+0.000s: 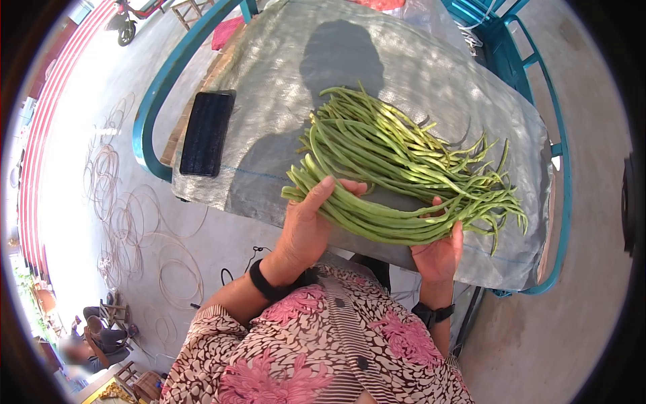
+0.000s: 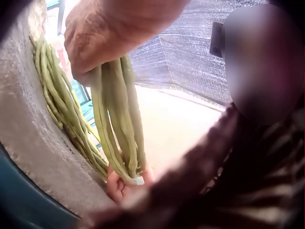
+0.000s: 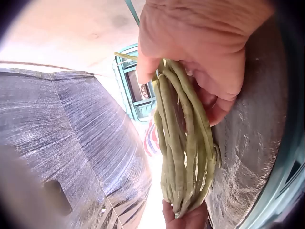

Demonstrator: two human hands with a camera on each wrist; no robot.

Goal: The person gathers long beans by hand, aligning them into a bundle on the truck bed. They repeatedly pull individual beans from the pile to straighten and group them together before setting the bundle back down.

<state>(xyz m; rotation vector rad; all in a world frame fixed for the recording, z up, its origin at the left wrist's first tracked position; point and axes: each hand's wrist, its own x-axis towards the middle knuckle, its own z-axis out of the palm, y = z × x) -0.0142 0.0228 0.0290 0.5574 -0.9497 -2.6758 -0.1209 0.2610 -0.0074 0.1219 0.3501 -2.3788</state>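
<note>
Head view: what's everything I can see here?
long beans: one pile, green, on the sheet, near bunch held
sheet: one, silver-grey, draped over the frame
flat slab: one, black, on the sheet's left
frame: one, teal, under the sheet
motorbike: one, dark, top left
wire hoops: many, pale, on the ground, left
wristbands: two, black, one per wrist
left hand: one, grips the bunch's ends
right hand: one, grips the bunch further along

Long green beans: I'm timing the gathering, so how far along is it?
Done: no finished bunch shows. In hand: left hand and right hand grip one bundle of long green beans. Left: the larger loose heap on the grey woven sheet.
</note>
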